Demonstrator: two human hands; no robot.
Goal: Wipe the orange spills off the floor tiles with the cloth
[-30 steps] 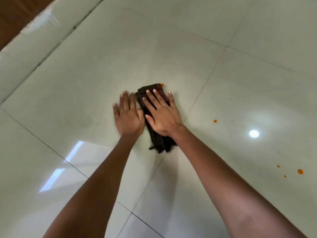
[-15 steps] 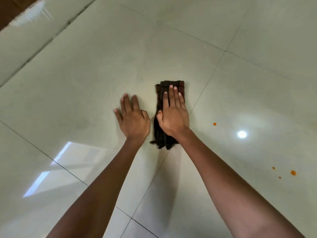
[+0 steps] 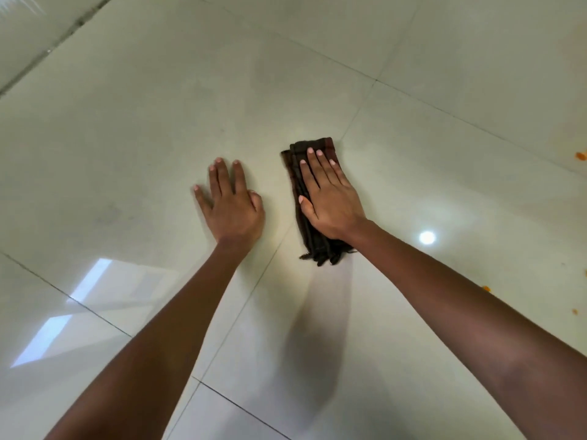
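Note:
A folded dark brown cloth [image 3: 318, 248] lies on the pale glossy floor tiles [image 3: 152, 128], just right of a grout line. My right hand [image 3: 330, 198] presses flat on top of it, fingers spread and pointing away from me, and covers its middle. My left hand [image 3: 232, 204] rests flat on the bare tile a short way to the cloth's left and holds nothing. Orange spills show at the right: a larger blot [image 3: 580, 155] at the frame edge, and two small drops [image 3: 486, 289] [image 3: 574, 311] beyond my right forearm.
Grout lines [image 3: 359, 112] cross the floor between large tiles. A bright lamp reflection [image 3: 427, 238] sits right of my right wrist, and window reflections [image 3: 92, 281] lie on the tiles at the left. A dark joint [image 3: 63, 36] runs along the far left.
My right hand slid the cloth to the right, away from my left hand and across the grout line. The orange dot beside the cloth no longer shows. My left hand stayed planted.

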